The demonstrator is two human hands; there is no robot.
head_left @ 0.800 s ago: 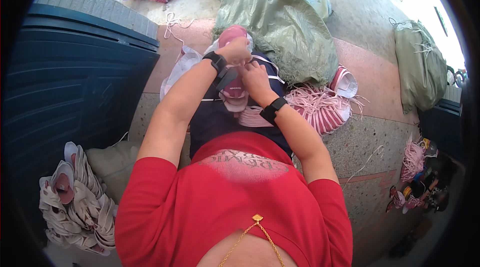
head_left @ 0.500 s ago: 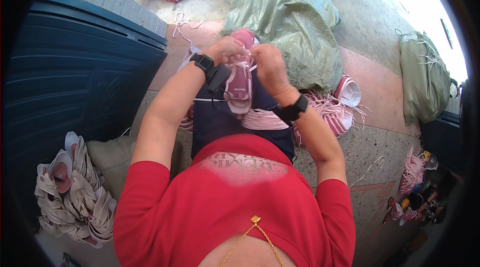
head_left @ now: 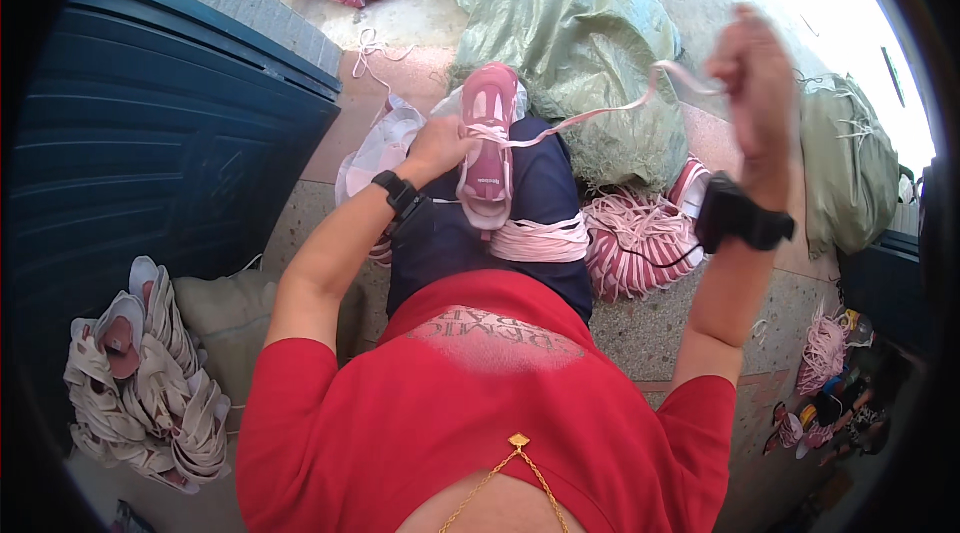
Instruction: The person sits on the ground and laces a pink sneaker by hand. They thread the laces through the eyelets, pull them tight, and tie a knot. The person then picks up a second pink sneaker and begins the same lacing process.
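A pink and white sneaker (head_left: pixel 486 171) rests on my lap, its toe pointing away from me. My left hand (head_left: pixel 440 145) is closed on the sneaker's left side, thumb and fingers at the lacing. From the sneaker's eyelets a pale pink shoelace (head_left: pixel 590 116) runs up and to the right. Its far end goes to my right hand (head_left: pixel 752 73), raised far out to the right, blurred, with the fingers closed round the lace. A bundle of pink shoelaces (head_left: pixel 541 240) lies across my right thigh, just beside the sneaker's heel.
A large green woven sack (head_left: pixel 580 43) stands ahead. Laced pink uppers (head_left: pixel 640 248) are heaped by my right leg, white-pink ones (head_left: pixel 385 138) by my left. Beige uppers (head_left: pixel 150 383) lie lower left, near a blue metal door (head_left: pixel 170 133). Another sack (head_left: pixel 848 163) stands right.
My right hand has swung from the sneaker out to the right, drawing the shoelace out long. My left hand has stayed at the sneaker's side, a little lower.
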